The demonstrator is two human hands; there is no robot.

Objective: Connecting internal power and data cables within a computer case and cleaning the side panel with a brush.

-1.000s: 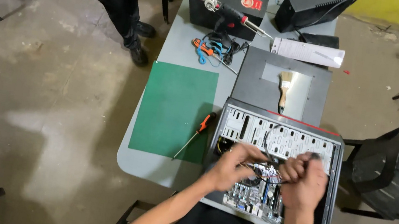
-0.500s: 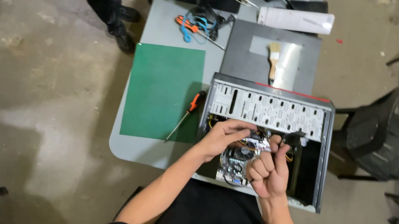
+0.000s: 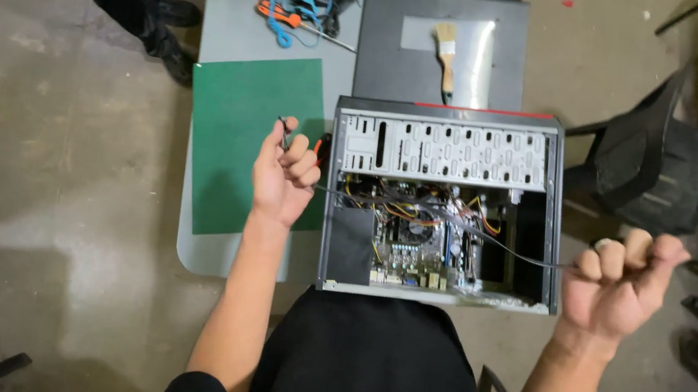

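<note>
Over an open desktop computer case (image 3: 443,205) lying on its side on a grey table (image 3: 228,20), a person stretched a thin dark cable (image 3: 454,224) between two raised fists; the left hand (image 3: 284,173) was closed tight on one end, held above the green cutting mat (image 3: 239,135); the right hand (image 3: 619,280) was clenched on the other end, out past the case's right wall and off the table's edge; the cable ran taut across the exposed motherboard (image 3: 406,240) and its cooling fan, above a tangle of coloured wires, seemingly clear of the case rather than plugged in, though where it came from could not be told. By the look of it, the cable was already out, while the board, fan and remaining wiring stayed in place. Behind the case lay its removed grey side panel (image 3: 486,61) with a small paintbrush (image 3: 447,55) on it; orange-handled pliers (image 3: 287,19) sat to the left; a black chair (image 3: 653,170) stood at right; another person's dark trouser legs and shoes (image 3: 159,24) showed at top left.
</note>
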